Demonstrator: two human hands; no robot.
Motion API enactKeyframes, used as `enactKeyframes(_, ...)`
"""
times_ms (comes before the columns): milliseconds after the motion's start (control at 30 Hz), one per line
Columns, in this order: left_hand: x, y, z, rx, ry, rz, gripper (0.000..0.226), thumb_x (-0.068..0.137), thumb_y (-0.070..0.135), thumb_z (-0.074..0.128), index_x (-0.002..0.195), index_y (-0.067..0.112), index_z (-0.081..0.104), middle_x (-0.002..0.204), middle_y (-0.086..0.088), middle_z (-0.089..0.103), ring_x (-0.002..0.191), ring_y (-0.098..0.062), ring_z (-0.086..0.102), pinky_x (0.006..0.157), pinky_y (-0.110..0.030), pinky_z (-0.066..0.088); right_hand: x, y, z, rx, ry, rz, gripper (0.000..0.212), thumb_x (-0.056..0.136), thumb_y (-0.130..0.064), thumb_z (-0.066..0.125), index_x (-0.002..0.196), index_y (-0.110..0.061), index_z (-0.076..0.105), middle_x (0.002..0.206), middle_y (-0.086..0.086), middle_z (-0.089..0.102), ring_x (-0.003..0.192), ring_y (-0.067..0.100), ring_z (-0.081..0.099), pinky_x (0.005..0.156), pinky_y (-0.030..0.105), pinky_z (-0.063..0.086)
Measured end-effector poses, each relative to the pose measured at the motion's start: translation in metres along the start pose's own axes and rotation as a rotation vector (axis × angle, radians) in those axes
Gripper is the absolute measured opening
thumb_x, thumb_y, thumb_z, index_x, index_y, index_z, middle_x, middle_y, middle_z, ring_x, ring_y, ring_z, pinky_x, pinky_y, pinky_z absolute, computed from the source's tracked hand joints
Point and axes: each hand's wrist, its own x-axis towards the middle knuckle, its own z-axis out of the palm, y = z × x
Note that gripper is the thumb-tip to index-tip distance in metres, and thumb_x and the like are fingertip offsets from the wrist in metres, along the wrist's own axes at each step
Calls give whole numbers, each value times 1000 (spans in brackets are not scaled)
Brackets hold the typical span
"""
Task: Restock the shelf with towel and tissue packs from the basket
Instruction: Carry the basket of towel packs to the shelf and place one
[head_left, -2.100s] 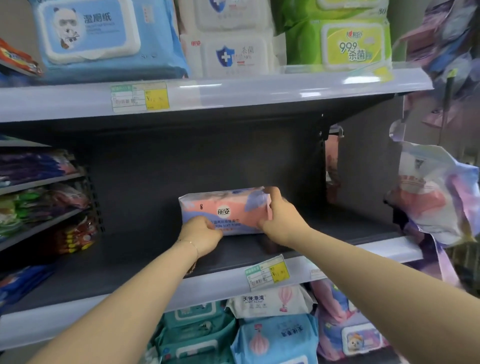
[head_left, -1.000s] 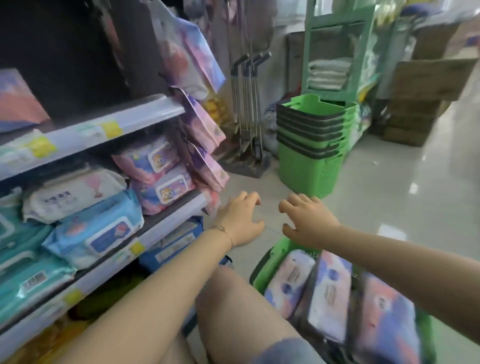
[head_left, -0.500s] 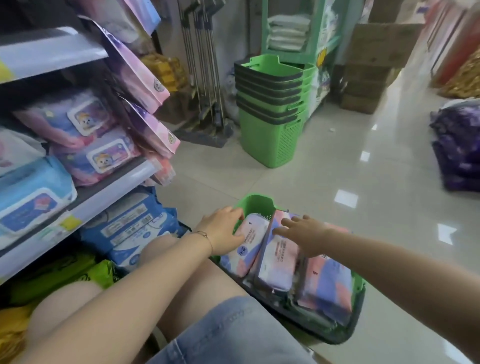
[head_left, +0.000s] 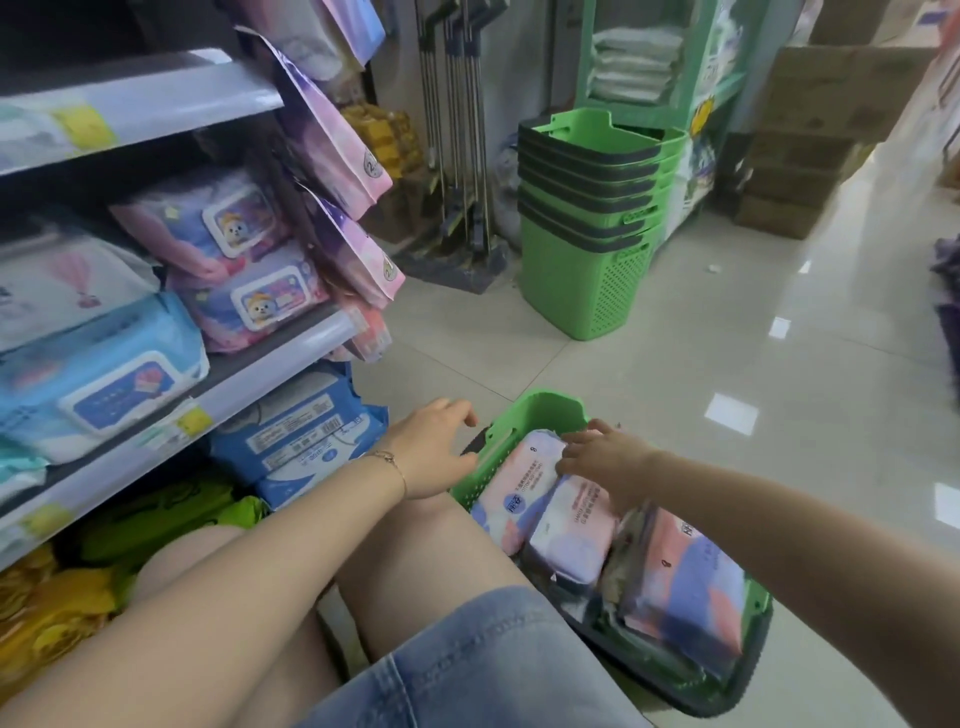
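Both hands were down at the basket (head_left: 540, 410), which sat on the floor (head_left: 675, 364) just beside the person's leg (head_left: 415, 561). The left hand (head_left: 434, 449) was at the basket's near rim, fingers loose and almost straight, holding nothing; whether the thumb touched the rim could not be told. The right hand (head_left: 602, 462) lay spread over the packs (head_left: 685, 587), fingertips on the upper end of the pink pack (head_left: 514, 493), with nothing pinched or wrapped yet.

The packs stood on edge, pressed side by side across the basket, and the shelf (head_left: 291, 348) was off to the left.

The likeliest trouble was a poor hold. The wrappers looked slick and soft, so a fingertip pull at one end could slip off or crush the pack. Because the packs were wedged tight, lifting the pink one might have dragged the next pack (head_left: 571, 525) up and tipped it out. With neither hand bracing the rim, a hard tug could also have slid or tilted the light basket on the glossy floor.
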Motion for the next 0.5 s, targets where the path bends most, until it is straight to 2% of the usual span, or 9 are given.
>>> enactKeyframes(100, -3, -10, -10, -2, 20, -15, 39, 87, 30, 57, 124, 22, 47, 130, 2, 46, 112, -18, 50, 94, -38, 45, 0, 13, -25, 112, 99, 103, 80, 65, -49, 74, 135, -27, 44, 124, 0, 49, 116, 23, 47, 107, 36, 30)
enactKeyframes(200, -4, -18, -22, -24, 53, -22, 42, 85, 28, 60, 124, 19, 46, 128, 0, 47, 115, -20, 50, 95, -39, 45, -2, 30, -63, 216, 258, 196, 83, 59, -59, 74, 131, -27, 47, 113, 1, 48, 104, 23, 49, 97, 35, 38)
enactKeyframes(333, -8, -25, -43, -30, 110, -29, 51, 81, 27, 65, 126, 21, 43, 130, -2, 45, 117, -22, 49, 96, -39, 44, -4, 47, -123, 334, 413, 226, 85, 57, -59, 76, 129, -26, 49, 99, -3, 44, 95, 23, 49, 84, 34, 42)
enactKeyframes(400, -12, -28, -54, -7, 176, -28, 58, 78, 26, 67, 130, 21, 41, 132, -3, 43, 119, -24, 47, 96, -39, 43, -3, 49, -153, 404, 465, 212, 86, 57, -56, 78, 131, -24, 48, 101, -1, 49, 99, 26, 52, 83, 34, 40)
enactKeyframes(500, -25, -33, -72, 97, 328, -30, 72, 75, 28, 69, 137, 21, 34, 136, -2, 36, 124, -26, 41, 98, -41, 40, 0, 45, -194, 490, 534, 171, 85, 61, -50, 80, 133, -23, 46, 119, 3, 58, 108, 26, 54, 90, 34, 43)
